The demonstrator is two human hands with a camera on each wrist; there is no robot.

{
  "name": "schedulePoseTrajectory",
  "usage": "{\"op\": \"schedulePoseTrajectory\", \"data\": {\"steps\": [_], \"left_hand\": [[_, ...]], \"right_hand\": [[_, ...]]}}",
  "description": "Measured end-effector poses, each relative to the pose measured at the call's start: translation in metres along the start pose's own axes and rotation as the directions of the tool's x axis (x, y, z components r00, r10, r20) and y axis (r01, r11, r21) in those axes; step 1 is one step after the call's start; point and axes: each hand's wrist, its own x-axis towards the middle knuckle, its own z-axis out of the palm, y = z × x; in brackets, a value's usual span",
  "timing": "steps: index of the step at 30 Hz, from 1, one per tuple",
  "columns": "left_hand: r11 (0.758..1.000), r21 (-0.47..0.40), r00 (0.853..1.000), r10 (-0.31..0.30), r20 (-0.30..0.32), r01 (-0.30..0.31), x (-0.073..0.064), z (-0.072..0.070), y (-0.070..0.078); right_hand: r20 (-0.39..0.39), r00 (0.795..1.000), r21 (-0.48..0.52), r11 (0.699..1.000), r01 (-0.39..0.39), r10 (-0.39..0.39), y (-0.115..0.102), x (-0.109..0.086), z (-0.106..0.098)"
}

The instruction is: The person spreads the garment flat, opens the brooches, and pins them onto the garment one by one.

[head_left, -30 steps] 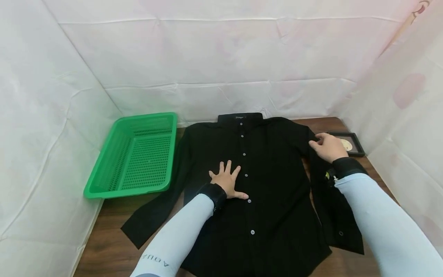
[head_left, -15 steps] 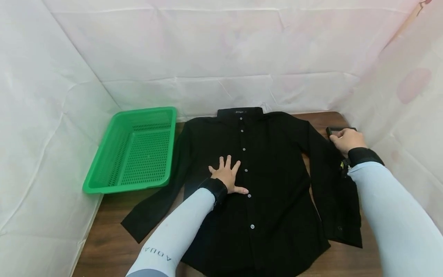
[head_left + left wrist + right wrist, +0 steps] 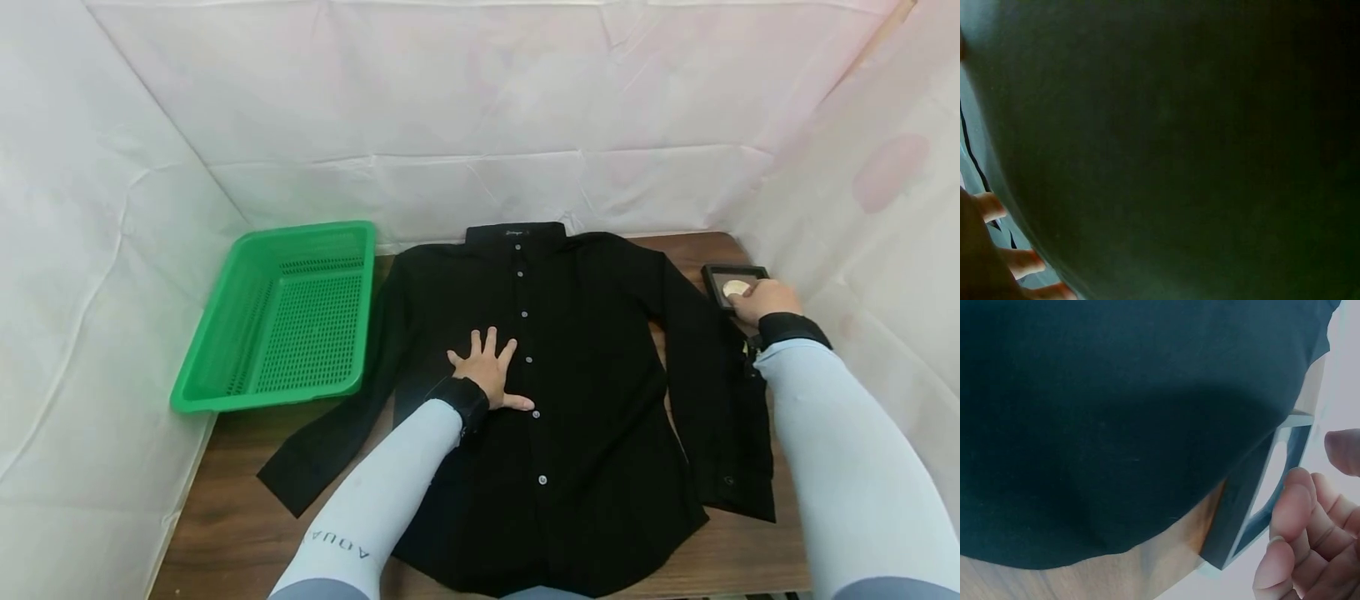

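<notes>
At the tray [image 3: 735, 269], right hand [image 3: 766, 300], thumb parted, should pinch the disc [image 3: 736, 287] edgewise; left hand [image 3: 483, 372] spread on shirt [image 3: 600, 375].

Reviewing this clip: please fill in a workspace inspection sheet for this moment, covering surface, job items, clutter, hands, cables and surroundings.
Surface: brown wooden table, largely covered by the shirt.
Job items: black shirt spread flat, buttons up; dark tray at right with a pale round piece.
Clutter: green basket, left of the shirt.
Hands: left hand spread on the shirt; right hand at the tray, fingers bent, thumb apart; contact unclear.
Cables: nothing seen.
Surroundings: whitish sheets behind and at both sides.
</notes>
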Motion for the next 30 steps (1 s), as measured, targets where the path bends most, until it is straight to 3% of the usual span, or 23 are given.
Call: {"op": "schedulePoseTrajectory", "data": {"steps": [5,8,13,16,21,30], "left_hand": [[1.000,0.012,1.000,0.004,-0.012,-0.004,0.003,-0.005,-0.003],[1.000,0.012,1.000,0.004,-0.011,-0.004,0.003,-0.010,-0.004],[1.000,0.016,1.000,0.007,0.001,-0.007,0.004,-0.013,-0.005],[1.000,0.022,1.000,0.005,0.011,-0.005,0.002,-0.013,-0.005],[1.000,0.020,0.999,-0.003,0.034,0.002,0.002,-0.014,-0.003],[1.000,0.021,0.999,-0.007,0.048,0.006,0.001,-0.011,-0.001]], "right_hand": [[0.002,0.999,0.047,0.998,-0.045,0.045,0.001,0.000,0.001],[0.051,0.990,0.075,0.988,-0.134,0.131,-0.002,-0.003,-0.002],[0.156,0.944,0.109,0.945,-0.308,0.289,-0.006,-0.011,-0.004],[0.217,0.918,0.135,0.922,-0.364,0.331,-0.006,-0.012,-0.001],[0.316,0.890,0.107,0.920,-0.376,0.328,-0.004,-0.008,0.001],[0.359,0.882,0.098,0.928,-0.361,0.305,-0.004,-0.006,0.003]]}}
